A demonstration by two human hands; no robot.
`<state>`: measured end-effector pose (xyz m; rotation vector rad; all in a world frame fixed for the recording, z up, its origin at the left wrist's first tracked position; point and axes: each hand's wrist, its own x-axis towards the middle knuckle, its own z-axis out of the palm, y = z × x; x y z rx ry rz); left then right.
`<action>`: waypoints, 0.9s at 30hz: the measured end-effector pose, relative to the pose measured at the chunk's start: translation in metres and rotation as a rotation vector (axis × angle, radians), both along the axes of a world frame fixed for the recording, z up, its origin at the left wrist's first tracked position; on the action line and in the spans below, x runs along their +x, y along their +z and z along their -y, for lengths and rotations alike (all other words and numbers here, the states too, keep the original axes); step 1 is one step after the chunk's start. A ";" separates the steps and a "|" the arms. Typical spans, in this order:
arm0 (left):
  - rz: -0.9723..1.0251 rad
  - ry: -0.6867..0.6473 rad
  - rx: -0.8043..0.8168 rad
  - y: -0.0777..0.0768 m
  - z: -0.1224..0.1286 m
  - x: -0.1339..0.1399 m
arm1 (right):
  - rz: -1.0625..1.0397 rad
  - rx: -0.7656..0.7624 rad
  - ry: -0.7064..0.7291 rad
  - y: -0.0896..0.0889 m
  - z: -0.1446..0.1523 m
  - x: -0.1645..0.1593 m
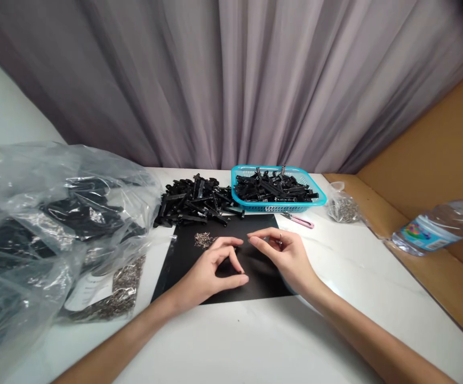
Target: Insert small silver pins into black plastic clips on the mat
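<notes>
My left hand (219,266) is over the black mat (203,285), its thumb tip close to a bent finger and its forefinger stretched out. A small dark piece shows under that forefinger, too little to name. My right hand (283,253), wearing a ring, faces it across a narrow gap with thumb and forefinger pinched together. Whatever either hand holds is too small or hidden to make out. Beyond my left hand lies a small heap of tiny metal pieces (202,239) on the mat. Behind the mat is a pile of black clip-like parts (193,200).
A blue plastic basket (279,204) holds more black parts. Beside it lies a pink-handled cutter (301,221). Small bagged metal pieces (345,209) and a water bottle (427,234) are right. Large clear bags (75,160) and a labelled bag of metal pieces (123,288) occupy the left.
</notes>
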<state>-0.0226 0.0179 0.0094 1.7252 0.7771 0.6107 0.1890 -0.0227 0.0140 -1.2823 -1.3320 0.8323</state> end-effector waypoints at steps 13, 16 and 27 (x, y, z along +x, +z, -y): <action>-0.185 0.114 0.230 -0.001 0.009 0.008 | 0.201 0.045 0.205 -0.003 0.002 0.017; -0.170 0.098 0.280 -0.001 0.008 0.009 | 0.166 0.001 0.275 -0.009 0.010 0.018; -0.035 0.128 0.759 -0.006 0.004 0.008 | -0.086 -0.085 0.337 -0.009 0.016 0.009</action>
